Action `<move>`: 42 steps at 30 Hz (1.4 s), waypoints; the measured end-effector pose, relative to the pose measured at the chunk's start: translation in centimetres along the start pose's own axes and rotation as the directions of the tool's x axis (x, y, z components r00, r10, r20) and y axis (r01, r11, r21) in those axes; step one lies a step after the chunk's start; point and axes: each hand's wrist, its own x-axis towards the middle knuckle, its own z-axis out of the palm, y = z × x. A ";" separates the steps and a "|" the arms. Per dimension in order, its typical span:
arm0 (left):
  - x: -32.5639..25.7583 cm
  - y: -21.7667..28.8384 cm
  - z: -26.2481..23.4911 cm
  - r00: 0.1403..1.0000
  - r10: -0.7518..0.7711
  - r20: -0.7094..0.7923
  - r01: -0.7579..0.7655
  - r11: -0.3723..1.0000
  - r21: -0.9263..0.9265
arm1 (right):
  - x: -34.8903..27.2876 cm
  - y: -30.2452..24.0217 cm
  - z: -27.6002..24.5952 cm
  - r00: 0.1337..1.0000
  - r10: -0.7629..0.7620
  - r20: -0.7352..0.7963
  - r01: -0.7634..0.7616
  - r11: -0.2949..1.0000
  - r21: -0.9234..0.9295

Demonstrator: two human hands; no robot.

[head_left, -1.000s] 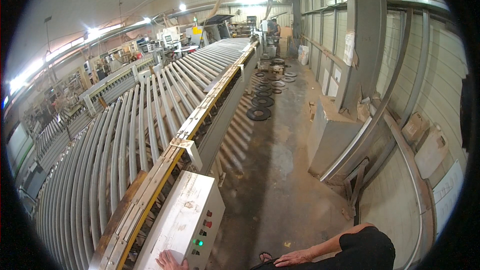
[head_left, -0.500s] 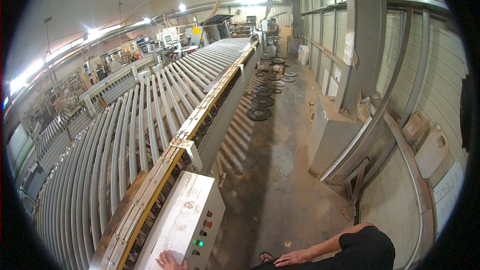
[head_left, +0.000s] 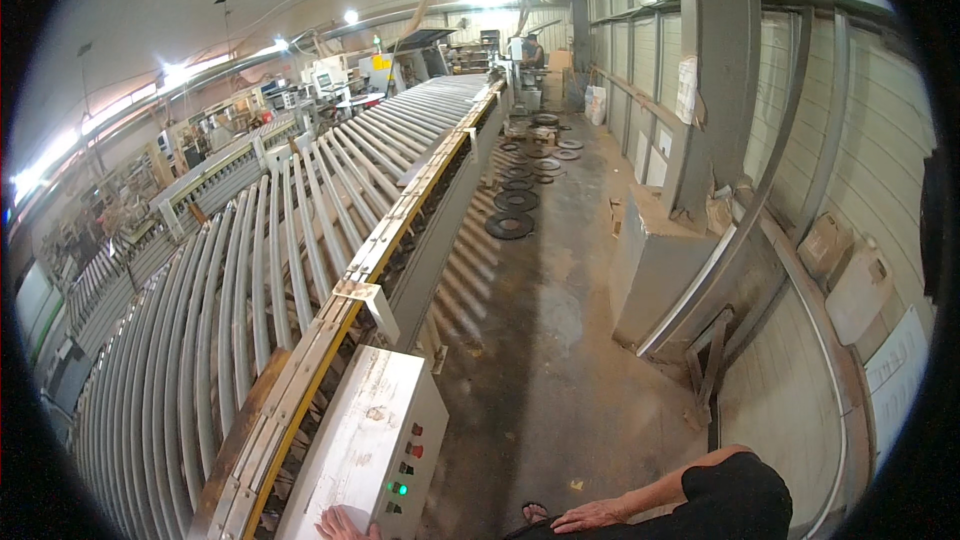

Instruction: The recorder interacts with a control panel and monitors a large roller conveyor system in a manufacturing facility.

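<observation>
My left hand (head_left: 346, 524) lies flat, fingers stretched, on the near end of a white control box (head_left: 375, 405). The top of that box is scuffed and stained. Along its right side run red and black buttons and a lit green button (head_left: 399, 489), just right of the hand. My right hand (head_left: 588, 515) rests with extended fingers on dark cloth over my leg, holding nothing that shows. Beside the box, on its left, stretches a long roller conveyor (head_left: 240, 315) with grey metal rollers and a yellow-edged side rail (head_left: 330, 340).
Several dark rings (head_left: 512, 225) lie on the stained concrete floor beyond the box. A grey pillar (head_left: 735, 80) on a block base stands at the right, with plastic jugs (head_left: 860, 295) by the wall. Far off, a person (head_left: 534, 52) is near machinery.
The view has shifted slightly, so the scene sits a little further left and the box a bit lower. Both hands stay where they were resting.
</observation>
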 end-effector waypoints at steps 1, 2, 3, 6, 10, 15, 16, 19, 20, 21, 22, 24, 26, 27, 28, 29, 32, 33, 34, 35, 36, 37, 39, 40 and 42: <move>-0.1 -0.2 0.2 1.000 0.005 0.000 -0.005 1.000 -0.001 | 0.4 -0.4 -0.1 1.000 0.000 -0.006 0.000 1.000 0.001; -0.1 -0.4 0.4 1.000 0.010 0.000 -0.010 1.000 -0.001 | 0.5 -0.7 0.0 1.000 0.006 -0.012 -0.006 1.000 0.008; 0.0 -0.4 0.4 1.000 0.020 -0.003 -0.020 1.000 0.003 | -0.2 -1.0 0.4 1.000 0.014 -0.022 -0.013 1.000 0.011; 0.0 -0.3 0.5 1.000 0.019 0.012 -0.020 1.000 0.010 | 0.4 -1.7 1.1 0.998 0.034 -0.050 -0.033 0.999 0.025; -0.1 -0.2 0.3 0.999 0.037 -0.009 -0.037 0.998 0.052 | 1.0 -2.2 3.5 0.995 0.050 -0.090 -0.046 0.998 0.044; 0.0 -0.5 0.6 0.999 0.045 -0.028 -0.045 0.999 0.002 | 0.6 -2.9 6.9 0.987 0.076 -0.140 -0.066 0.995 0.077; 0.0 -0.6 0.8 0.998 0.046 -0.039 -0.047 0.999 -0.020 | 0.1 -3.0 8.0 0.985 0.082 -0.151 -0.070 0.994 0.083; -0.3 -0.9 0.8 0.994 0.077 -0.077 -0.081 0.995 -0.059 | -1.9 -2.3 12.4 0.979 0.098 -0.177 -0.082 0.992 0.098; -0.3 -0.9 0.7 0.993 0.089 -0.082 -0.094 0.994 -0.055 | -2.5 -2.2 13.4 0.976 0.104 -0.189 -0.086 0.991 0.101; -0.5 -0.8 0.5 0.993 0.092 -0.079 -0.098 0.992 -0.077 | -3.7 -1.5 15.9 0.975 0.110 -0.193 -0.092 0.990 0.103; -0.5 -0.8 0.3 0.993 0.095 -0.076 -0.102 0.990 -0.099 | -4.1 -0.8 17.7 0.973 0.117 -0.197 -0.097 0.990 0.106; -0.7 -0.6 -0.1 0.994 0.085 -0.071 -0.092 0.989 -0.111 | -5.9 -0.4 19.0 0.972 0.133 -0.195 -0.111 0.987 0.116; -0.9 -0.6 0.1 0.996 0.071 -0.060 -0.078 0.989 -0.128 | -6.8 -0.7 20.8 0.971 0.152 -0.186 -0.130 0.983 0.126; -0.7 -0.8 0.4 0.994 0.077 -0.072 -0.085 0.990 -0.116 | -6.7 -0.7 21.1 0.968 0.161 -0.191 -0.138 0.982 0.130; -0.5 -0.8 0.6 0.993 0.083 -0.086 -0.091 0.991 -0.102 | -5.3 -1.9 19.2 0.966 0.168 -0.197 -0.144 0.981 0.132; -0.6 -0.8 0.6 0.993 0.075 -0.087 -0.084 0.991 -0.106 | -5.5 -3.3 16.5 0.967 0.173 -0.187 -0.149 0.980 0.135; -0.8 -0.3 0.2 0.997 0.062 -0.041 -0.065 0.994 -0.083 | -3.9 -6.9 11.2 0.963 0.202 -0.178 -0.177 0.973 0.149; -0.9 -0.1 0.0 0.998 0.054 -0.032 -0.057 0.995 -0.081 | -1.4 -8.8 8.0 0.962 0.210 -0.177 -0.184 0.971 0.153; -1.2 -0.2 -0.2 0.999 0.040 -0.024 -0.042 0.996 -0.079 | -1.3 -9.7 6.7 0.962 0.213 -0.171 -0.187 0.970 0.154; -1.2 -0.3 -0.1 0.999 0.043 -0.028 -0.045 0.996 -0.078 | -1.7 -10.3 6.1 0.961 0.218 -0.173 -0.191 0.969 0.158; -1.3 -0.2 0.1 0.999 0.043 -0.015 -0.043 0.997 -0.068 | -2.1 -11.1 5.1 0.960 0.222 -0.173 -0.195 0.967 0.163; -1.3 -0.1 0.3 0.999 0.041 -0.003 -0.042 0.997 -0.059 | -3.5 -11.2 5.2 0.959 0.227 -0.172 -0.198 0.966 0.168; -1.1 0.2 0.2 0.999 0.042 -0.018 -0.043 0.999 -0.031 | -5.2 -11.5 5.3 0.957 0.236 -0.166 -0.206 0.962 0.178; -1.2 0.6 0.0 0.999 0.044 -0.031 -0.044 0.999 -0.005 | -5.8 -11.7 5.0 0.957 0.240 -0.162 -0.210 0.960 0.183; -1.6 1.2 -0.4 1.000 0.024 0.008 -0.024 1.000 -0.004 | -6.7 -12.0 4.4 0.956 0.249 -0.154 -0.218 0.957 0.192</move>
